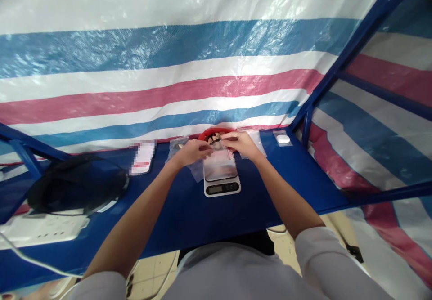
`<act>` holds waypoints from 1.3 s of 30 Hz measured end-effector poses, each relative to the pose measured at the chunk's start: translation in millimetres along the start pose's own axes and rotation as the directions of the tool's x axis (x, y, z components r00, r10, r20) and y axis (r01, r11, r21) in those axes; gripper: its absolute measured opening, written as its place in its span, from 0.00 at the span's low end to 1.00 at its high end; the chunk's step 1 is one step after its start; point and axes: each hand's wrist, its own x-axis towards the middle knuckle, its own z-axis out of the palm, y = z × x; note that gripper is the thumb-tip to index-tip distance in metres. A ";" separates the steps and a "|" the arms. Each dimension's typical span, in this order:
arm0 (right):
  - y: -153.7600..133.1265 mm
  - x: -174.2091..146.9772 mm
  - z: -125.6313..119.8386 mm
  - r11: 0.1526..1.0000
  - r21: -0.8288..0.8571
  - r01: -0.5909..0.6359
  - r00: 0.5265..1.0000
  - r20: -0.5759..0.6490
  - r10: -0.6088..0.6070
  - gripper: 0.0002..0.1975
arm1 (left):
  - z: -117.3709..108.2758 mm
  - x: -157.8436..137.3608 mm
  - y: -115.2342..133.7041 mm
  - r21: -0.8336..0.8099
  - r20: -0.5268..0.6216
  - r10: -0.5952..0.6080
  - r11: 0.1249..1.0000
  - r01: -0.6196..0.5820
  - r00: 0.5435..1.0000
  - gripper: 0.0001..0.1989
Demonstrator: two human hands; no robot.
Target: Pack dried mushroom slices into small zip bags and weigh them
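Note:
A white kitchen scale (pixel 222 186) with a metal top and a dark display stands on the blue table. Above its far end, my left hand (pixel 194 151) is closed, its fingertips pinching the edge of a clear plastic bag (pixel 218 147). My right hand (pixel 241 143) is also closed, with thumb and fingers at the bag's other side. Just behind my fingers sits a red bowl (pixel 203 135) that holds several brownish pieces (pixel 215 137), too small to name surely. My hands partly hide the bowl and the bag.
Clear plastic bags (pixel 196 168) lie left of the scale, others (pixel 254 141) to the right. A small white object (pixel 283 139) rests on clear plastic farther right. On the left are a phone (pixel 144 156), a black round mesh basket (pixel 81 183) and a white power strip (pixel 50 228). Striped sheeting (pixel 162 84) closes the back.

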 end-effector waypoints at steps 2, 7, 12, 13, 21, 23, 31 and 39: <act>4.1 -7.4 -3.3 0.999 -0.034 0.016 1.000 -0.016 -0.016 0.19 | 8.2 -2.9 -2.2 -0.112 -0.038 -0.025 0.994 0.021 0.999 0.14; 20.2 -27.6 -10.5 0.994 -0.108 0.034 0.998 -0.042 -0.039 0.16 | 36.1 -19.6 -7.1 -0.419 -0.199 -0.133 0.907 0.039 0.971 0.22; 32.8 -34.8 -12.7 0.986 -0.151 0.070 0.997 -0.008 -0.072 0.14 | 61.5 -31.3 -6.2 -0.599 -0.258 -0.254 0.799 0.052 0.932 0.27; 34.1 -34.4 -13.4 0.983 -0.160 0.085 0.996 -0.007 -0.087 0.13 | 64.0 -32.9 -5.8 -0.616 -0.256 -0.271 0.785 0.059 0.928 0.28; 29.1 -27.8 -18.9 0.968 -0.197 0.153 0.987 0.088 -0.138 0.12 | 58.3 -32.3 -0.6 -0.672 -0.141 -0.297 0.729 0.129 0.944 0.28; 25.4 -26.3 -17.0 0.964 -0.187 0.188 0.978 0.124 -0.166 0.12 | 56.0 -26.6 3.1 -0.670 -0.155 -0.283 0.734 0.110 0.946 0.27; 33.5 -21.6 -15.4 0.978 -0.150 0.142 0.989 0.050 -0.136 0.11 | 65.5 -8.2 -1.4 -0.775 -0.243 -0.316 0.631 0.012 0.917 0.23; 55.5 -27.4 -12.7 0.980 0.137 -0.142 0.976 -0.147 0.162 0.22 | 82.2 -1.8 -9.4 -0.836 -0.362 -0.372 0.535 -0.121 0.855 0.19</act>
